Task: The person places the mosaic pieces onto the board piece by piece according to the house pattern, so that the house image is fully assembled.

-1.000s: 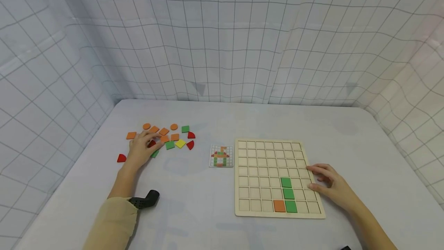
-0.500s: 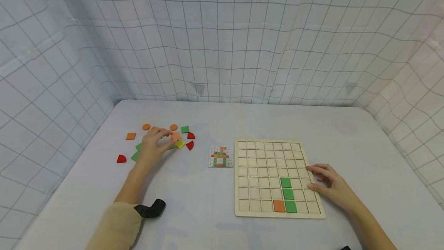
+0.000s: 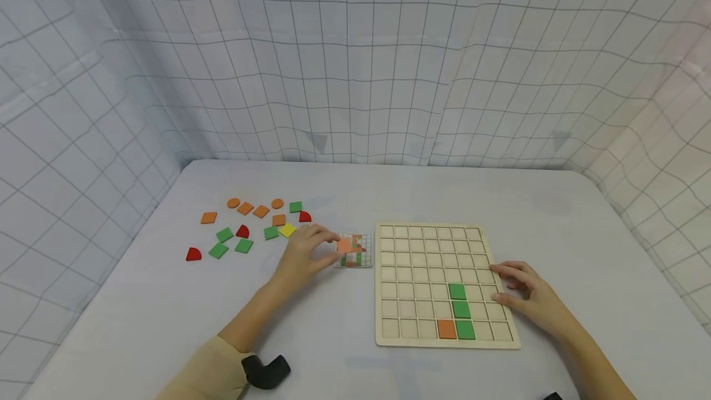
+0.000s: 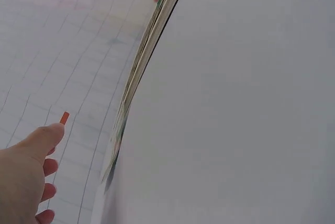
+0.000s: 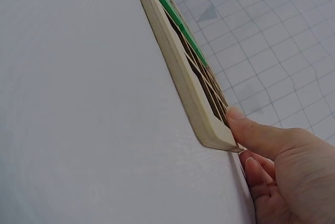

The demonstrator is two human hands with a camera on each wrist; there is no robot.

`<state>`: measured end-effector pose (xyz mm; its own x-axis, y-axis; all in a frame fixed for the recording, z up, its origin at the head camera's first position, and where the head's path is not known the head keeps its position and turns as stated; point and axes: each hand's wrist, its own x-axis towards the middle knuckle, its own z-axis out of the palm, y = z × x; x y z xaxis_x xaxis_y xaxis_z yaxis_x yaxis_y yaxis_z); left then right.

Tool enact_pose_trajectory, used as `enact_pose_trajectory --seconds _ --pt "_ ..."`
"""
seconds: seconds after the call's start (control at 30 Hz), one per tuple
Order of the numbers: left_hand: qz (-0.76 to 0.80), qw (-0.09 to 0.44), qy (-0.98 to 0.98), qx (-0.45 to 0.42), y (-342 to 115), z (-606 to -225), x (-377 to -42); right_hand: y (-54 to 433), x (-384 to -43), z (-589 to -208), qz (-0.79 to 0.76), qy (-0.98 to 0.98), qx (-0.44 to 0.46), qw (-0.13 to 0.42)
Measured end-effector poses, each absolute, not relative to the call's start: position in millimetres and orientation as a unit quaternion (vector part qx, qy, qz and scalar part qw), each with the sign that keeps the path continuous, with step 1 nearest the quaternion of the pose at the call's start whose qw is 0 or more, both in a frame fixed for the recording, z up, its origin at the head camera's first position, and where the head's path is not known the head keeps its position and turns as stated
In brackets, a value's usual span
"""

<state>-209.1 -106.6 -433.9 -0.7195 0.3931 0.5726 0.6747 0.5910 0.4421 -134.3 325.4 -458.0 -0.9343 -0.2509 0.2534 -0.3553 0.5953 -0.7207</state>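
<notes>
My left hand (image 3: 299, 258) pinches an orange square tile (image 3: 345, 245) between thumb and fingertips, held over the small pattern card (image 3: 365, 258). In the left wrist view the tile (image 4: 64, 118) pokes out past my thumb, seen edge-on. To the card's right lies a wooden grid board (image 3: 379, 289). Set in its lower cells are an orange square (image 3: 447, 329) and three green squares, one of them a corner square (image 3: 465, 329). My right hand (image 3: 530, 298) rests its thumb and fingertips on the board's right edge. In the right wrist view the thumb (image 5: 251, 132) touches the rim.
Loose tiles lie scattered on the left of the white table: green squares (image 3: 224, 234), orange squares (image 3: 208, 218), orange discs (image 3: 233, 203), red quarter-circles (image 3: 193, 254) and a yellow square (image 3: 287, 230). Gridded white curtains (image 3: 355, 79) stand around the table.
My left hand has picked up an orange square from the loose tiles and carried it right, to above the pattern card. The right hand has stayed at the board's edge.
</notes>
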Motion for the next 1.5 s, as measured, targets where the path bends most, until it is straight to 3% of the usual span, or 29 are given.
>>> enact_pose_trajectory --seconds 0.53,1.07,1.5 --pt "-0.327 0.164 -0.841 -0.399 -34.7 -444.5 -164.7 324.2 -134.3 -455.9 0.412 -0.893 0.17 0.064" --pt "-0.287 0.11 -0.839 -0.448 -1.5 -451.8 -133.3 306.5 -124.6 -427.6 0.417 -0.888 0.18 0.072" --pt "-0.263 0.09 -0.855 -0.437 4.1 -452.3 -127.0 325.0 -134.8 -457.7 0.417 -0.888 0.179 0.068"
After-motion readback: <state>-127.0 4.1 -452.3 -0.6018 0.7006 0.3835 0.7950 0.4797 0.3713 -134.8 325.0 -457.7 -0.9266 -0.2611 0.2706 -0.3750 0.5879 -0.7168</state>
